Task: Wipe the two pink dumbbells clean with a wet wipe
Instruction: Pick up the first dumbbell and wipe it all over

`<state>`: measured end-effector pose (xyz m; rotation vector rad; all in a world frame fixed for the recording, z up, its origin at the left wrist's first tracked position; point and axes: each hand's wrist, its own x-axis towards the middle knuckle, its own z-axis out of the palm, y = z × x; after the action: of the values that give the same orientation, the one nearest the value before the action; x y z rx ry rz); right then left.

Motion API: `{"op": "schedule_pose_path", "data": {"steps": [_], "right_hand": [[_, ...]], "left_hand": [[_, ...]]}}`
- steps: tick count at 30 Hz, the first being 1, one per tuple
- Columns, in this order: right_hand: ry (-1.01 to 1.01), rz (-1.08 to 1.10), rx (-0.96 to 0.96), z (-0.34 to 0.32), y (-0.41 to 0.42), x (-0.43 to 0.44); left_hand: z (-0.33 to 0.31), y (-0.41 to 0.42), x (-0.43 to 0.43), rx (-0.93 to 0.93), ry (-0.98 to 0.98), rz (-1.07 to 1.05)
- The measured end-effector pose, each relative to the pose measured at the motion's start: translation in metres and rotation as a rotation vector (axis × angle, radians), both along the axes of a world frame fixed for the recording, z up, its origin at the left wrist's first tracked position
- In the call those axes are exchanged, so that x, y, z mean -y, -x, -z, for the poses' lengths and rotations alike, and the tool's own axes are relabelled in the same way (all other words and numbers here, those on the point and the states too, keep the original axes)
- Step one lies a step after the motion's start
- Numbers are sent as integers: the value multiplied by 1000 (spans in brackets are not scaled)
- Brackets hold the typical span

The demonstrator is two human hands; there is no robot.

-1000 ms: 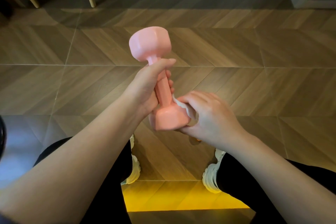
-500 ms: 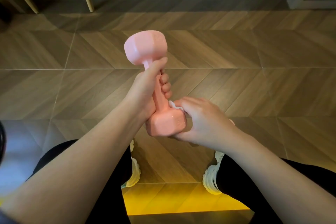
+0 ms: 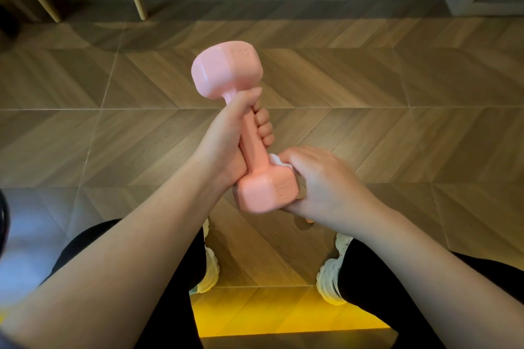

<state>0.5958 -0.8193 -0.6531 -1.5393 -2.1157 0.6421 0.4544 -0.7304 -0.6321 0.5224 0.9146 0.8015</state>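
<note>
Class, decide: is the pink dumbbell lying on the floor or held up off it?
Held up. The left hand grips the pink dumbbell by its handle, tilted, above the floor.

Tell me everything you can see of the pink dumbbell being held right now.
The pink dumbbell looks smooth and glossy, like a plastic or vinyl coating, with two faceted heads joined by a narrow handle. It is held above the wood floor, tilted, far head up and leaning left, near head low. Faint raised marks on both heads are unreadable. The left hand grips the handle; the right hand presses a white wipe against the near head's right side.
</note>
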Motion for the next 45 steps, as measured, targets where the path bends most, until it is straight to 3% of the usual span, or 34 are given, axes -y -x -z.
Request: {"op": "schedule_pose_path", "data": {"steps": [6,13,16,20,25,31,36,41,45], "right_hand": [[-202,116,121,2,-4,5],[-9,-51,115,1,0,0],[-89,-22,162,1,6,3],[-183,49,91,-5,5,7],[82,-43,87,-3,6,5],[-109,6,26,-3,2,6],[184,-19,2,0,7,3],[-28,41,42,0,5,5],[179,-2,-79,0,5,4]], "left_hand": [[0,5,-3,-85,13,26],[6,7,1,-185,52,-32],[7,6,1,-187,69,-4],[2,3,-4,-121,125,-20],[1,2,-2,-121,140,-12],[-2,2,-5,-68,158,-10],[1,2,-3,-103,126,-3],[-1,0,-3,-93,121,12],[1,0,-2,-92,121,8]]}}
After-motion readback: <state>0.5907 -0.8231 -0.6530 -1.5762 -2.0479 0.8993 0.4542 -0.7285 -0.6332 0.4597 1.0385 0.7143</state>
